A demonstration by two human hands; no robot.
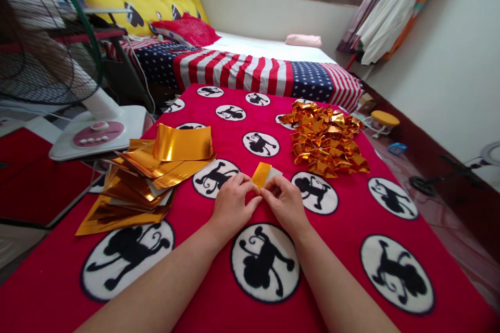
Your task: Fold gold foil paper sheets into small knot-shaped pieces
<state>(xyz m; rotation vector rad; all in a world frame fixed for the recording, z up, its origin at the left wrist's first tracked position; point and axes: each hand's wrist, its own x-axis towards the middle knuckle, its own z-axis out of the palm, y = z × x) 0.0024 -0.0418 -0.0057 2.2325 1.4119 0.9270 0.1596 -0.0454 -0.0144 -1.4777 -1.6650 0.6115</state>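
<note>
Both hands meet over the middle of the red cloth-covered table (187, 281). Between them is a small piece of gold foil paper (261, 173), partly folded, with its pale grey back showing on the right. My left hand (236, 203) pinches its near left edge between thumb and fingers. My right hand (284, 202) pinches the near right edge, the two thumbs almost touching. The fingers hide the lower part of the paper. To the left lies a loose stack of flat gold foil sheets (183, 144). At the far right sits a heap of folded gold foil pieces (326, 138).
A white fan (101, 132) with a green-rimmed guard stands at the left, close to the sheets. Beyond the table is a bed with a stars-and-stripes cover (234, 70). A yellow stool (385, 118) stands on the floor at the right.
</note>
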